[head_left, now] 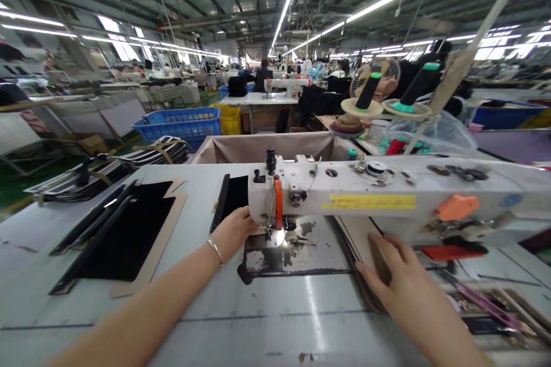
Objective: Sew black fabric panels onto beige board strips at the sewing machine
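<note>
My left hand, with a bangle at its wrist, reaches to the left side of the white sewing machine. Its fingertips pass behind the machine head, so what they touch is hidden. Just beyond it lies a black panel with a dark edge strip. Under the machine arm, my right hand is closed on a stack of beige panels, thumb on the near side and fingers over the top. The lamp lights the needle area and the worn metal plate between my hands.
Black panels with beige borders lie on the table at left, beside bundled striped pieces. Thread cones stand behind the machine. Scissors and small tools fill a tray at right. A blue basket stands beyond the table.
</note>
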Motion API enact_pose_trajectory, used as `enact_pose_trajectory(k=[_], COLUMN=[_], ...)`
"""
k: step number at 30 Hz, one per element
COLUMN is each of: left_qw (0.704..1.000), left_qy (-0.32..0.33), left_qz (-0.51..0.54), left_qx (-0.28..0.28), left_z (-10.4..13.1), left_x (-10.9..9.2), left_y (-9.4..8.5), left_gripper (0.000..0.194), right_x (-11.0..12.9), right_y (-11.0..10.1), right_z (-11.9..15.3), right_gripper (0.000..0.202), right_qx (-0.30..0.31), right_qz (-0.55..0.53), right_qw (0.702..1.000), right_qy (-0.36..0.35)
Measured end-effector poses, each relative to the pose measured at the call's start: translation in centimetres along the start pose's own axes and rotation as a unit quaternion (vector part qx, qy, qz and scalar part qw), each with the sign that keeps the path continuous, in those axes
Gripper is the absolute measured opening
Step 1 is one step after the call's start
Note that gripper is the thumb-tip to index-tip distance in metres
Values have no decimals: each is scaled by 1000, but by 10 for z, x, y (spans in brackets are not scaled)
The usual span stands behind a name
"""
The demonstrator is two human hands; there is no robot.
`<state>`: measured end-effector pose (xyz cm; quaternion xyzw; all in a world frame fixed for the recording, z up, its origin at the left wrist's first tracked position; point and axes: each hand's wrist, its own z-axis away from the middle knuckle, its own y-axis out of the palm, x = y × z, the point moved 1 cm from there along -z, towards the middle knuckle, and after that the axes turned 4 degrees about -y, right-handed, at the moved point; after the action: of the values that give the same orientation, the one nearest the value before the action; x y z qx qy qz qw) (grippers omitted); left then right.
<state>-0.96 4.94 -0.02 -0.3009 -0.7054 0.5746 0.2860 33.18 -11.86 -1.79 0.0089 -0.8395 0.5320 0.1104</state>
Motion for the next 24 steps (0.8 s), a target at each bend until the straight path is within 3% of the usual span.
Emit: enact_pose_trajectory(k=[4, 8, 15, 19, 24], left_qw=[1000, 998, 988, 988, 988], left_qy=[-27, -60, -95, -83, -70], left_qz=[-1, 27, 120, 131, 133], left_qx=[-10, -18, -27, -18, -30], left_z=[-19, -18, 25, 40, 36], left_x=[14, 15, -26, -45, -42], left_y=[7, 4, -25, -22, -13], left_gripper=[30, 32, 37, 37, 33], right_x=[1, 6, -6, -15, -20], right_y=[5, -7, -14, 0, 4], right_z=[0, -2, 5, 2, -8], right_gripper=[53, 49, 41, 46, 46], right_qx=[26, -7, -87, -49, -28], right_qz=[-16, -22, -51, -53, -91], right_qw=[999, 999, 995, 997, 995], right_qy=[31, 48, 23, 3, 27])
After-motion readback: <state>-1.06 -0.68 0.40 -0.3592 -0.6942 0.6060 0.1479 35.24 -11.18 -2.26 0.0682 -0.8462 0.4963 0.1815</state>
